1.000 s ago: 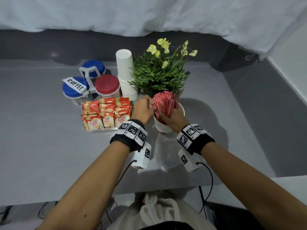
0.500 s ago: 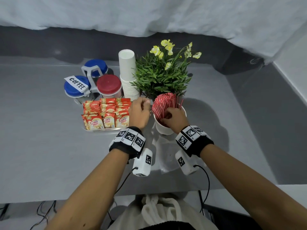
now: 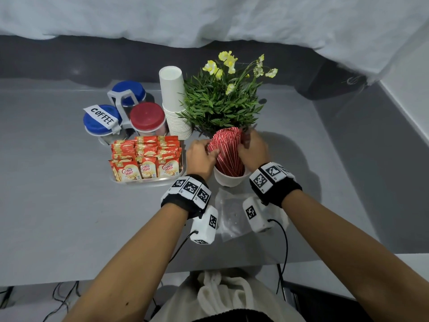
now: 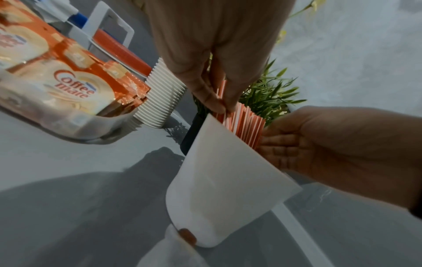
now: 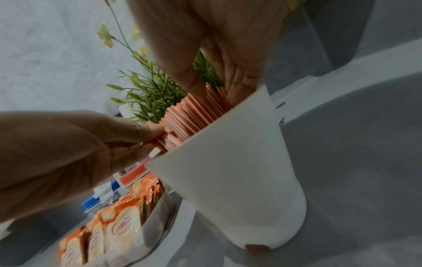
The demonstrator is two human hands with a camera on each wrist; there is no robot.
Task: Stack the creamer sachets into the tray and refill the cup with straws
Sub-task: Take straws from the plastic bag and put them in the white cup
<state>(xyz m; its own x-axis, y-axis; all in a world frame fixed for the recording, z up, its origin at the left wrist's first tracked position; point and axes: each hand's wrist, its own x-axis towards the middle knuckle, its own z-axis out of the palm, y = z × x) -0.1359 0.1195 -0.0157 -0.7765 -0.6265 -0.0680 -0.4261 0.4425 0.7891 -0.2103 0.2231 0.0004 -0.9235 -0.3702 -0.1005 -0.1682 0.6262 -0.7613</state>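
A white cup stands on the grey table, full of red-and-white wrapped straws that fan out of its mouth. My left hand grips the left side of the bundle, and its thumb and finger pinch straws just above the rim of the cup. On the bundle's right side my right hand curls around it, thumb and fingers either side of the straws over the cup. Left of the cup, rows of upright creamer sachets fill the tray.
Behind the cup are a potted plant with yellow flowers, a stack of paper cups, and three lidded jars in a holder, one labelled COFFEE. A clear plastic bag lies in front of the cup. The table's front edge is near my body.
Both hands have moved up the straw bundle. The left hand came across from beside the tray onto its left side, and the right hand rose from the cup's front to its upper right.
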